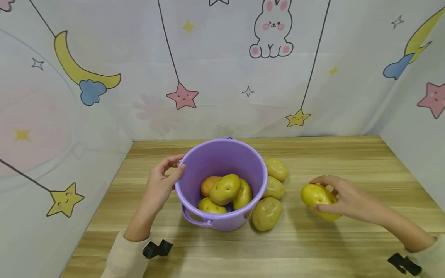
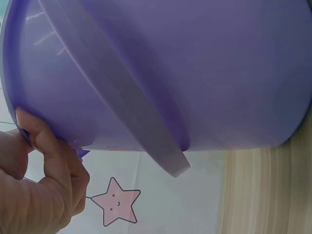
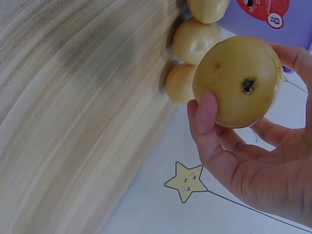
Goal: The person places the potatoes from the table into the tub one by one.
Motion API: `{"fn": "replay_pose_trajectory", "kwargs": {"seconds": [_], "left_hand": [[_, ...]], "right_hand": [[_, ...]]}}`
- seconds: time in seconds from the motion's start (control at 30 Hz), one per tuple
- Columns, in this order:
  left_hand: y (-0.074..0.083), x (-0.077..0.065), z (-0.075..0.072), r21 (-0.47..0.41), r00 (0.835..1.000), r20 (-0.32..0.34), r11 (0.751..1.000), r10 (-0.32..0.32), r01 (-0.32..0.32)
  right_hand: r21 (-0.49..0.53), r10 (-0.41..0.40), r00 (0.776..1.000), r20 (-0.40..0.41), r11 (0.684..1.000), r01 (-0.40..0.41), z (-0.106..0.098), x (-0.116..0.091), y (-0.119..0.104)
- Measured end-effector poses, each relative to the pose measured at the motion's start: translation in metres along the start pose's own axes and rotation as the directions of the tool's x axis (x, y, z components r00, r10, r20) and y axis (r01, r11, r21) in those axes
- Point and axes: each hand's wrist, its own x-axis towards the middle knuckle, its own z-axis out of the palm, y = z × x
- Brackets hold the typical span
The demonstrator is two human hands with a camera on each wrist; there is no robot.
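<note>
A purple bucket stands mid-table with several potatoes and one orange-toned round item inside, partly covered by them. My left hand pinches the bucket's left rim between thumb and fingers; the left wrist view shows those fingers at the rim, beside the hanging handle. Out to the right, my right hand grips a yellow potato above the table. In the right wrist view that potato shows a dark spot, with fingers curled around it.
Three more potatoes lie in a row along the bucket's right side: a front one, a middle one and a back one. The wooden table meets printed white cloth walls at the back and both sides.
</note>
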Motion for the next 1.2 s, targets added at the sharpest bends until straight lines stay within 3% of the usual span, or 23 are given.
{"fn": "replay_pose_trajectory", "kwargs": {"seconds": [0.53,0.93,1.2], "left_hand": [[0.0,0.0,0.0,-0.002,1.0,-0.006,1.0,-0.009,0.009],[-0.001,0.0,-0.001,0.003,1.0,-0.006,1.0,-0.011,0.011],[0.0,-0.001,-0.001,0.014,1.0,-0.003,1.0,-0.009,0.009]], "right_hand": [[0.022,0.014,1.0,-0.02,1.0,-0.013,-0.018,0.005,-0.011],[0.015,-0.049,0.997,-0.056,0.999,0.05,-0.04,0.024,-0.037],[0.011,-0.019,0.999,-0.041,1.0,0.019,-0.05,0.035,-0.053]]}}
